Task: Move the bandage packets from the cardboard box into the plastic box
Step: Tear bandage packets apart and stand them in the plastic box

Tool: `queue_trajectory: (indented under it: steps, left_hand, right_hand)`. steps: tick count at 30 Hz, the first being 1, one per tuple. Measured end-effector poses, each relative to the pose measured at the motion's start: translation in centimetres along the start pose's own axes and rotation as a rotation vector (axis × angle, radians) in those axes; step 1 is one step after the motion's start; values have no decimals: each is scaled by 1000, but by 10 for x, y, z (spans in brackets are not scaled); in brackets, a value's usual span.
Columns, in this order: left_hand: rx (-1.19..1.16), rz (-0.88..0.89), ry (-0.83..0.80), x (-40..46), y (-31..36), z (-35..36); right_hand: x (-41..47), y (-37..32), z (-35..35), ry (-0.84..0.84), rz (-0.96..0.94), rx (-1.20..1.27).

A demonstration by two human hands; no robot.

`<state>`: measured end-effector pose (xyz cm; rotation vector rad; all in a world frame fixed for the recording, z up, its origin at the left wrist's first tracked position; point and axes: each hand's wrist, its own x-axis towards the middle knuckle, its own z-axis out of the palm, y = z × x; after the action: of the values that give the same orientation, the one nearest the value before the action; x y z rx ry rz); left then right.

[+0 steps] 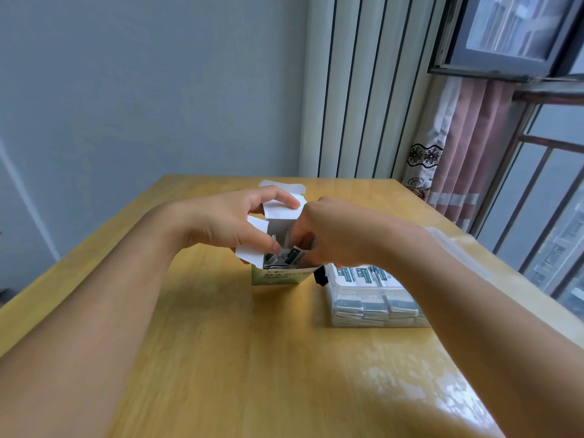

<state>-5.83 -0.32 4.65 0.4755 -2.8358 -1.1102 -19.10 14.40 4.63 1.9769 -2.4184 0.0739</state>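
Observation:
A small cardboard box (pixel 278 276) stands upright in the middle of the wooden table, its white top flaps folded open. My left hand (pixel 227 222) grips the box's upper left side, fingers curled round the flaps. My right hand (pixel 328 235) reaches into the open top, its fingers pinching bandage packets (pixel 286 257) that stick up inside. To the right stands the clear plastic box (pixel 376 298), holding rows of stacked packets; my right forearm crosses over its far side.
The wooden table (pixel 252 358) stretches toward me with bare surface in front. A clear lid (pixel 458 251) lies behind the plastic box. A white radiator, a pink curtain and a barred window stand at the right.

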Motion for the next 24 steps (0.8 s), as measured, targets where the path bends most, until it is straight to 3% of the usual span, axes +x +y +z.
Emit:
queue_trajectory:
  steps: [5,13,20,24]
  left_hand:
    - [13,12,11,0,1,1]
    - [4,31,-27,0,2,2]
    - [-13,-41,10,-2,-4,-5]
    - [0,-74,43,-1,-5,-6]
  right_hand:
    - [5,-12,15,121,64,-211]
    - [5,-20,24,181,149,-214]
    - [5,-7,4,173,143,116]
    - [3,-1,-9,256,94,264]
